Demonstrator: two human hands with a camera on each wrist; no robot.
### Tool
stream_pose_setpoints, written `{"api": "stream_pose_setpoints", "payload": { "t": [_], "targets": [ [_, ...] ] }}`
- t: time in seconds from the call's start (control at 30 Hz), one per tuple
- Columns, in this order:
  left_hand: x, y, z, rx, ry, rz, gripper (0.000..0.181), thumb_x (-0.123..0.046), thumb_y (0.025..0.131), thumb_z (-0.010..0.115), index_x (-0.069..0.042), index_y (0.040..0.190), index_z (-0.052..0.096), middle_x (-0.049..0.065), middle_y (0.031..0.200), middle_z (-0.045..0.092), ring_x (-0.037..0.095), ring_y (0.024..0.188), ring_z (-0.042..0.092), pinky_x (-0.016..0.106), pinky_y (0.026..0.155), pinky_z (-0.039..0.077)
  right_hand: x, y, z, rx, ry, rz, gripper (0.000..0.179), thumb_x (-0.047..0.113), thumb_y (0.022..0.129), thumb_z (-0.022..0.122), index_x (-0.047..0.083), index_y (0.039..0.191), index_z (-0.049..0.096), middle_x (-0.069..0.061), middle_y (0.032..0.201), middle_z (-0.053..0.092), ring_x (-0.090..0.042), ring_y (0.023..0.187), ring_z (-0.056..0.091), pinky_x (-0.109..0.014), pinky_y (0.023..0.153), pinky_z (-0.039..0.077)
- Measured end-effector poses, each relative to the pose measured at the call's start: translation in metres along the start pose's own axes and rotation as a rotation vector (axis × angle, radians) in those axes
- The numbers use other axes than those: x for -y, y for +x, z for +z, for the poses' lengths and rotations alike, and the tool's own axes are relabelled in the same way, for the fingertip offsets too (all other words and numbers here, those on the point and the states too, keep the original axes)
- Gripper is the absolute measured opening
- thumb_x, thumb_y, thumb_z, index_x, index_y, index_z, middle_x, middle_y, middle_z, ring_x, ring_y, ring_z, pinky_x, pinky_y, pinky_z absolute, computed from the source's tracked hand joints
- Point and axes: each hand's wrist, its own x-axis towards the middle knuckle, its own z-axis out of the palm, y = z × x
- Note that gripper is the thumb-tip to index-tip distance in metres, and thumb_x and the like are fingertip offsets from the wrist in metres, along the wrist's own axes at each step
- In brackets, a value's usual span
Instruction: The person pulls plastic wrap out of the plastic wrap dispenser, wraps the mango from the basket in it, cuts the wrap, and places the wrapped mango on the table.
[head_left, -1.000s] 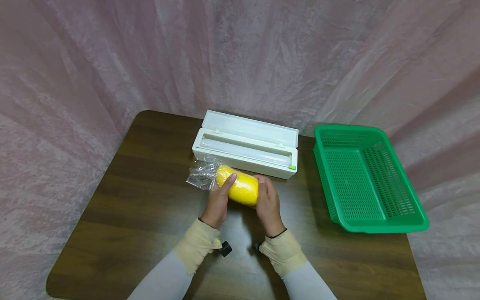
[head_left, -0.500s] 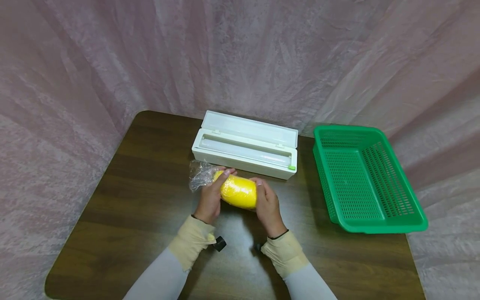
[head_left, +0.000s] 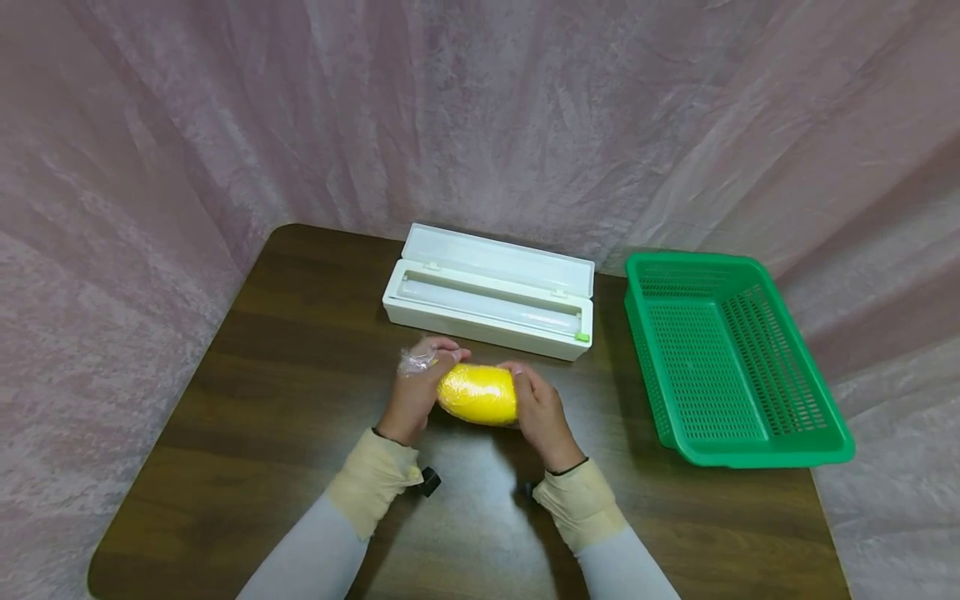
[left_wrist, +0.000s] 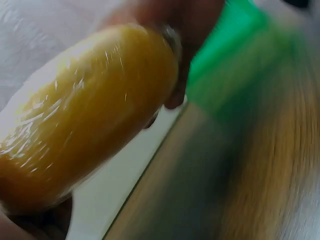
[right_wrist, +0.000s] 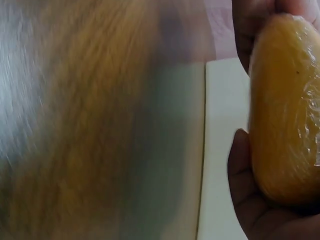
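Both hands hold a yellow oblong object (head_left: 477,394) wrapped in clear cling film, close over the table in front of a white box. My left hand (head_left: 411,398) grips its left end, where loose film (head_left: 417,361) bunches around the fingers. On the opposite end, my right hand (head_left: 542,417) curls its fingers with the thumb on top. The left wrist view shows the wrapped yellow object (left_wrist: 95,105) at close range, its film creased and shiny. In the right wrist view the same yellow object (right_wrist: 287,110) stands between fingers at both ends.
Behind the hands stands the white cling film dispenser (head_left: 480,327), its lid (head_left: 498,257) raised and a film roll (head_left: 487,303) inside. A green plastic basket (head_left: 765,458) sits to the right on the brown wooden table (head_left: 247,433). Pinkish curtains (head_left: 480,108) hang behind.
The film tail sticking out on the left has been folded in around the left hand. The yellow object has turned more level and come slightly nearer the body. Dispenser and basket stay put.
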Motion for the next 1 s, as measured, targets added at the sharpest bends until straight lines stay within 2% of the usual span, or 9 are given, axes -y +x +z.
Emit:
{"api": "stream_pose_setpoints", "payload": {
  "t": [0.1, 0.2, 0.27, 0.33, 0.47, 0.57, 0.77, 0.9, 1.0],
  "targets": [
    [-0.001, -0.002, -0.002, 0.020, 0.192, -0.033, 0.026, -0.024, 0.099, 0.063, -0.003, 0.115, 0.065, 0.014, 0.115, 0.073, 0.019, 0.099, 0.068, 0.025, 0.080, 0.056, -0.001, 0.001, -0.002, 0.021, -0.041, 0.012, 0.036, 0.036, 0.109, 0.041, 0.019, 0.113, 0.073, -0.007, 0.104, 0.070, -0.020, 0.080, 0.057, -0.034, 0.075, 0.048],
    [-0.002, -0.004, -0.002, 0.022, 0.390, 0.001, 0.024, -0.029, 0.099, 0.063, -0.009, 0.110, 0.070, 0.007, 0.107, 0.074, 0.017, 0.091, 0.065, 0.028, 0.077, 0.054, -0.002, 0.002, -0.003, 0.036, -0.072, 0.025, 0.035, 0.036, 0.108, 0.042, 0.019, 0.113, 0.073, -0.008, 0.100, 0.069, -0.020, 0.076, 0.056, -0.032, 0.071, 0.048],
    [-0.002, -0.005, -0.002, 0.020, 0.514, 0.054, 0.022, -0.030, 0.099, 0.062, -0.012, 0.106, 0.072, 0.003, 0.103, 0.073, 0.018, 0.087, 0.064, 0.032, 0.075, 0.053, -0.002, 0.003, -0.003, 0.036, -0.089, 0.032, 0.035, 0.035, 0.108, 0.042, 0.020, 0.114, 0.073, -0.008, 0.100, 0.070, -0.020, 0.076, 0.056, -0.032, 0.072, 0.048],
    [-0.002, -0.005, -0.001, 0.042, 0.660, 0.137, 0.020, -0.030, 0.100, 0.061, -0.015, 0.104, 0.073, 0.002, 0.103, 0.073, 0.018, 0.089, 0.064, 0.035, 0.079, 0.054, -0.002, 0.003, -0.003, 0.035, -0.111, 0.035, 0.035, 0.035, 0.108, 0.042, 0.019, 0.114, 0.073, -0.008, 0.100, 0.070, -0.019, 0.076, 0.056, -0.032, 0.072, 0.047],
    [0.000, -0.003, 0.002, 0.107, 0.907, 0.296, 0.022, -0.032, 0.101, 0.061, -0.013, 0.104, 0.072, 0.002, 0.106, 0.071, 0.020, 0.096, 0.065, 0.039, 0.086, 0.054, -0.002, 0.005, -0.002, 0.030, -0.151, 0.023, 0.035, 0.033, 0.108, 0.041, 0.016, 0.115, 0.072, -0.008, 0.103, 0.071, -0.018, 0.077, 0.056, -0.032, 0.073, 0.047],
    [0.003, -0.002, 0.006, 0.144, 1.053, 0.383, 0.028, -0.036, 0.101, 0.060, -0.011, 0.103, 0.071, 0.004, 0.103, 0.070, 0.022, 0.094, 0.064, 0.039, 0.085, 0.053, -0.002, 0.006, -0.001, 0.025, -0.172, 0.017, 0.034, 0.030, 0.108, 0.042, 0.015, 0.115, 0.072, -0.009, 0.103, 0.072, -0.018, 0.078, 0.056, -0.031, 0.074, 0.047],
    [0.012, -0.002, 0.013, 0.188, 1.285, 0.483, 0.039, -0.043, 0.103, 0.052, -0.008, 0.107, 0.069, 0.007, 0.104, 0.069, 0.026, 0.094, 0.062, 0.044, 0.084, 0.051, -0.006, 0.010, 0.004, 0.001, -0.219, -0.007, 0.032, 0.027, 0.107, 0.044, 0.011, 0.113, 0.072, -0.009, 0.107, 0.072, -0.019, 0.084, 0.060, -0.033, 0.079, 0.050],
    [0.020, -0.004, 0.016, 0.205, 1.373, 0.496, 0.043, -0.045, 0.105, 0.048, -0.007, 0.110, 0.068, 0.008, 0.105, 0.068, 0.028, 0.095, 0.063, 0.045, 0.081, 0.050, -0.010, 0.011, 0.007, 0.001, -0.267, -0.048, 0.032, 0.025, 0.107, 0.045, 0.008, 0.111, 0.072, -0.012, 0.111, 0.072, -0.024, 0.095, 0.064, -0.042, 0.089, 0.052],
    [0.025, -0.004, 0.017, 0.206, 1.395, 0.498, 0.044, -0.045, 0.106, 0.047, -0.007, 0.111, 0.068, 0.009, 0.104, 0.067, 0.028, 0.094, 0.062, 0.044, 0.080, 0.048, -0.013, 0.012, 0.009, -0.001, -0.299, -0.066, 0.033, 0.024, 0.107, 0.045, 0.007, 0.112, 0.072, -0.013, 0.113, 0.072, -0.028, 0.102, 0.066, -0.046, 0.095, 0.052]
  ]
}}
